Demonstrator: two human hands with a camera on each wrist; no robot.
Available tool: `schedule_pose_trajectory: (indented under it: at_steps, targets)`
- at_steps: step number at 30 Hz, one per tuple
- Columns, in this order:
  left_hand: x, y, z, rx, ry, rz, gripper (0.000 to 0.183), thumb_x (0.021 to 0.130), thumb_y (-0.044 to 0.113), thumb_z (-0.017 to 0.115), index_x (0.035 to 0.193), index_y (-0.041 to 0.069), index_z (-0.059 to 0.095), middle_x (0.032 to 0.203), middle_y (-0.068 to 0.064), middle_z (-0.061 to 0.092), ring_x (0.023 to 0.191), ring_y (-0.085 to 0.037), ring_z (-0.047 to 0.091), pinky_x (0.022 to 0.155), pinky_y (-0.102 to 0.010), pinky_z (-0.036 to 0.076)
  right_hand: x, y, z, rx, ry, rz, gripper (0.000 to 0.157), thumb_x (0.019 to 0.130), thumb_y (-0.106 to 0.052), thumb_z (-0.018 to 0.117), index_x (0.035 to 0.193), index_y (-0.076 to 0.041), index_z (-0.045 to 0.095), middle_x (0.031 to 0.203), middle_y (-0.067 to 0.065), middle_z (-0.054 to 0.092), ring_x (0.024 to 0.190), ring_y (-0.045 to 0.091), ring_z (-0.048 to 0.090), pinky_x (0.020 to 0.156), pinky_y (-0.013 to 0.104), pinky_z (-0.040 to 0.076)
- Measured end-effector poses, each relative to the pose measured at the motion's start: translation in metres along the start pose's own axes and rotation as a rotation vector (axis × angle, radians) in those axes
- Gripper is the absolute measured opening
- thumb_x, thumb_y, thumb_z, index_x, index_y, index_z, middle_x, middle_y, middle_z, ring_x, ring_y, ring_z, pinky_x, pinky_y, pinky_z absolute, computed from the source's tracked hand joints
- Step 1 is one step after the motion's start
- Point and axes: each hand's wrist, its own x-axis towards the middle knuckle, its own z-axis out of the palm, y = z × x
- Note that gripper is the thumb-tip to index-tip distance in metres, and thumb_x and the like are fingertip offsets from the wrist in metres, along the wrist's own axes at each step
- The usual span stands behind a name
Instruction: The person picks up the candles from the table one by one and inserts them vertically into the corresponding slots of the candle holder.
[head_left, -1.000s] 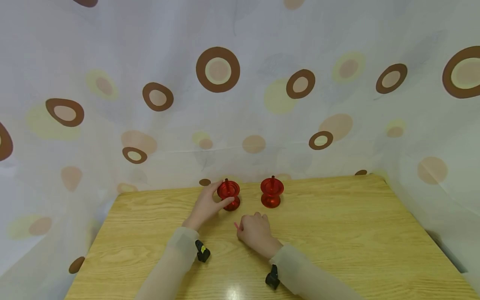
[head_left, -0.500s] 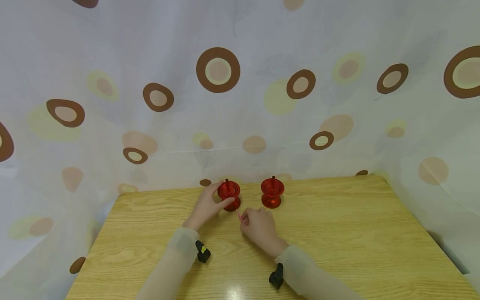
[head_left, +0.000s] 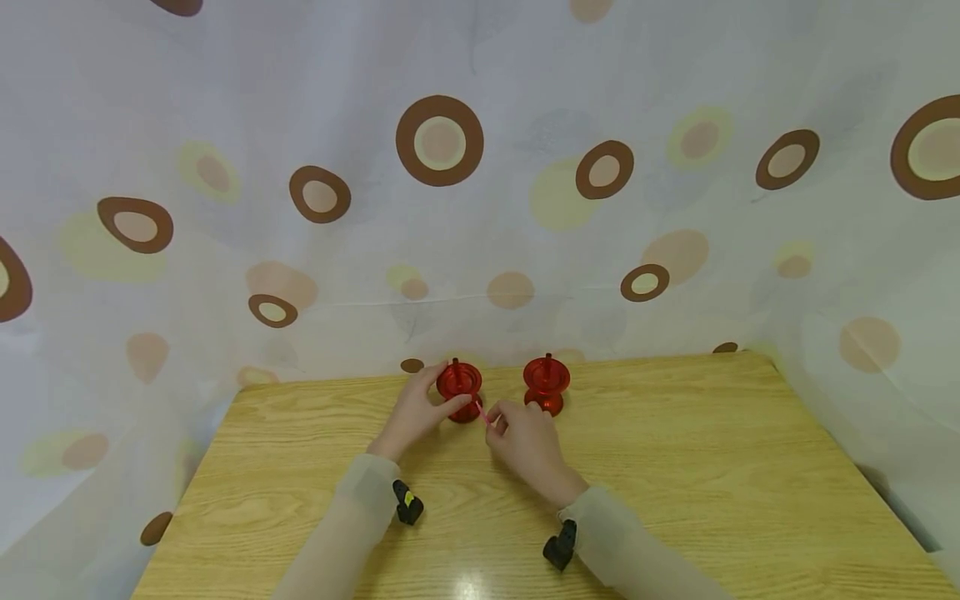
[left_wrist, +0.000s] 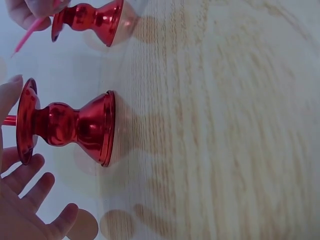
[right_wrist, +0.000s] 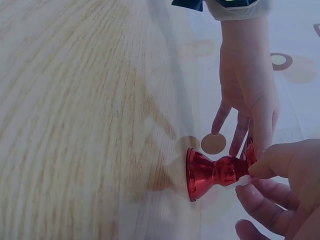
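Observation:
Two shiny red candle holders with dished tops and flared bases stand at the back of the table. My left hand [head_left: 418,412] spans the rim of the left candle holder [head_left: 459,382], thumb on the near side and fingers round the other. In the left wrist view this candle holder [left_wrist: 62,124] stands upright on its base, with a short post above the dish. My right hand [head_left: 527,444] pinches a thin pink candle [left_wrist: 30,33] with thumb and fingertips. Its tapered tip points toward the left candle holder, short of the post.
The right candle holder [head_left: 546,380] stands close behind my right hand. A wooden table [head_left: 712,467] spreads below, and a white cloth with brown rings [head_left: 438,140] hangs behind and at the sides.
My right hand has moved up and away from me, bringing the pink candle closer to the left candle holder. My left hand has kept its place at the rim.

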Motion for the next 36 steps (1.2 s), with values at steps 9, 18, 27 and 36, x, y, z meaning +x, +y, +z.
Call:
schedule_pose_trajectory:
  at_steps: [9, 18, 27, 36]
  targets:
    - [-0.001, 0.003, 0.001, -0.013, -0.003, -0.003, 0.076, 0.094, 0.034, 0.08, 0.156, 0.007, 0.048, 0.155, -0.015, 0.051, 0.147, -0.038, 0.041, 0.12, -0.059, 0.032, 0.002, -0.003, -0.003, 0.033, 0.012, -0.001, 0.004, 0.092, -0.014, 0.077, 0.094, -0.013, 0.074, 0.072, -0.007, 0.065, 0.071, 0.018, 0.048, 0.071, 0.036, 0.04]
    - [0.0, 0.0, 0.003, -0.042, 0.005, -0.007, 0.073, 0.094, 0.032, 0.08, 0.155, 0.006, 0.049, 0.155, -0.016, 0.051, 0.147, -0.038, 0.04, 0.12, -0.059, 0.032, 0.012, -0.007, -0.006, 0.066, 0.033, -0.009, 0.003, 0.093, -0.015, 0.076, 0.095, -0.014, 0.073, 0.075, -0.006, 0.069, 0.084, 0.026, 0.059, 0.081, 0.047, 0.046]
    - [0.001, -0.001, 0.002, -0.073, 0.007, -0.005, 0.074, 0.094, 0.033, 0.081, 0.155, 0.007, 0.05, 0.155, -0.014, 0.051, 0.147, -0.038, 0.04, 0.119, -0.06, 0.033, 0.027, -0.008, -0.017, 0.146, 0.042, -0.04, 0.004, 0.095, -0.013, 0.075, 0.099, -0.012, 0.076, 0.083, -0.003, 0.074, 0.086, 0.025, 0.058, 0.08, 0.042, 0.045]
    - [0.001, -0.004, 0.002, -0.117, 0.004, -0.005, 0.074, 0.093, 0.032, 0.082, 0.154, 0.005, 0.05, 0.154, -0.015, 0.052, 0.145, -0.038, 0.043, 0.119, -0.06, 0.034, 0.041, -0.009, -0.022, 0.2, 0.04, -0.064, 0.006, 0.096, -0.014, 0.074, 0.101, -0.01, 0.075, 0.089, 0.002, 0.076, 0.097, 0.03, 0.064, 0.086, 0.047, 0.051]
